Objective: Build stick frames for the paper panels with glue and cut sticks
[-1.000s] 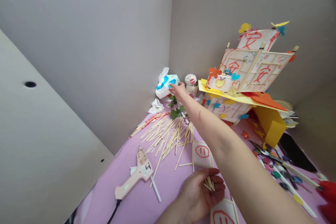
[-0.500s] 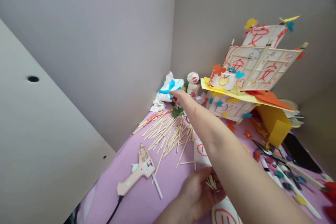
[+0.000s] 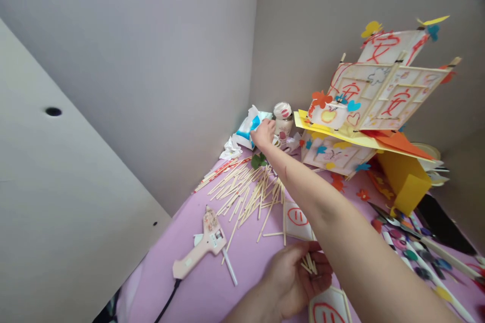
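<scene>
My left hand (image 3: 293,275) is cupped palm up low in the view, its fingers curled around a few short wooden stick pieces (image 3: 309,264). My right arm crosses above it toward the back corner. There my right hand (image 3: 264,133) is over the right side of a blue-and-white tissue pack (image 3: 247,128), beside a lidded jar (image 3: 283,120). Its fingers look bent but apart, and the fingertips are partly hidden. Under the left hand lies a white paper panel with a red drawing (image 3: 326,308); a similar panel (image 3: 298,219) is partly covered by the right forearm.
Loose wooden sticks (image 3: 246,194) spread over the purple tabletop (image 3: 159,262). A corded glue gun (image 3: 204,242) lies at left. On the right stands a decorated paper-and-stick house (image 3: 379,96), with scissors (image 3: 394,222) and colourful craft pieces (image 3: 411,255) before it. Walls enclose the corner.
My right hand has shifted slightly right and turned across the tissue pack. The left hand stays cupped around the stick pieces. The view has moved slightly.
</scene>
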